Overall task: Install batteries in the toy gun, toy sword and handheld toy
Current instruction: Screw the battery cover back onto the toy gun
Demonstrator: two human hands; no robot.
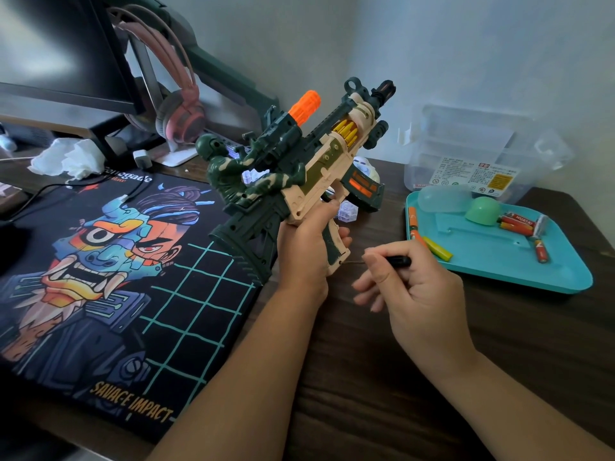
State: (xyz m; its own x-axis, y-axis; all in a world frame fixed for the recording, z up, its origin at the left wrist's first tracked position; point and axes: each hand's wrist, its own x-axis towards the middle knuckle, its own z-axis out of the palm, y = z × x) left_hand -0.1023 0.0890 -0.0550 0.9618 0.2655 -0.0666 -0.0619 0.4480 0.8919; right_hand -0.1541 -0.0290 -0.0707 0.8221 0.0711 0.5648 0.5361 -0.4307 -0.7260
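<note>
My left hand [307,247] grips the camouflage toy gun [299,168] by its beige handle and holds it tilted, muzzle up and to the right. A green soldier figure rides on the gun. My right hand [409,287] pinches a small black-handled screwdriver [397,260]. Its thin tip touches the bottom of the handle [339,257]. Several orange, red and yellow batteries [436,247] lie on the teal tray [549,274] at the right.
A green egg-shaped toy [482,210] and a clear capsule half [442,198] sit on the tray. Behind it stands a clear plastic box [472,151]. A printed mouse mat [109,277] covers the left of the wooden desk [366,377]. Monitor, pink headphones [179,118] and crumpled tissue [70,158] stand at the back left.
</note>
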